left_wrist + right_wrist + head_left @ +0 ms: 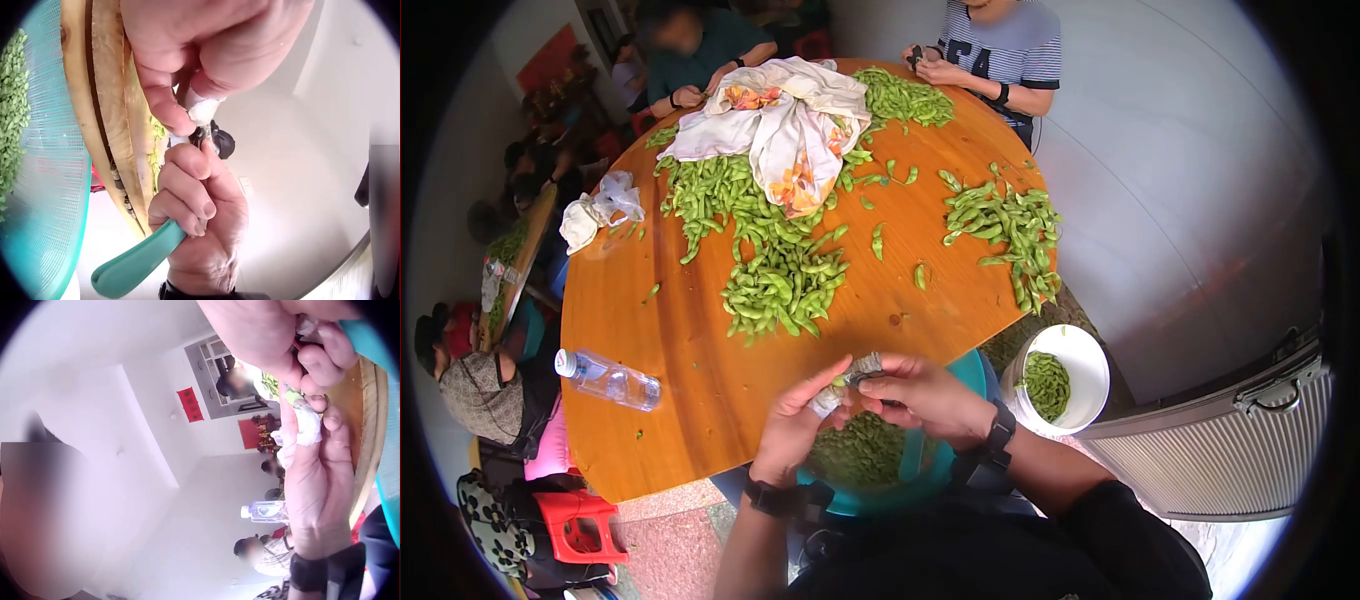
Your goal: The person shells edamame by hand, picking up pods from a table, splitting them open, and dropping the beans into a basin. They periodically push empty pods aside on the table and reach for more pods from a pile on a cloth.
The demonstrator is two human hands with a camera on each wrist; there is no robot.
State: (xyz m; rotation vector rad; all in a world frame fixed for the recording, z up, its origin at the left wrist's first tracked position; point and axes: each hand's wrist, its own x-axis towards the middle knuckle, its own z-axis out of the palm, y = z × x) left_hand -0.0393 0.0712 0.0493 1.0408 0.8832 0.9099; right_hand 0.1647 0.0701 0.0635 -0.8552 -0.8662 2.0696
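Observation:
My left hand (785, 425) and right hand (935, 395) meet in front of me over a teal basket (975, 375). Between left thumb and fingers I pinch a green soybean pod (292, 397); white wrapping (307, 427) covers a digit of that hand. My right fingers curl around a tool with a teal handle (140, 259), its handle sticking out below the palm. Its dark working end sits right at the left fingertips, mostly hidden by fingers. Many small green pieces (855, 450) lie in the basket beneath.
Heaps of pods (785, 285) cover parts of the wooden table (690, 400), beside a patterned cloth (800, 150). A water bottle (610, 380) lies at left. To the right stands a white bucket (1095, 375) with pods. Two people work across the table; a red stool (575, 520) stands lower left.

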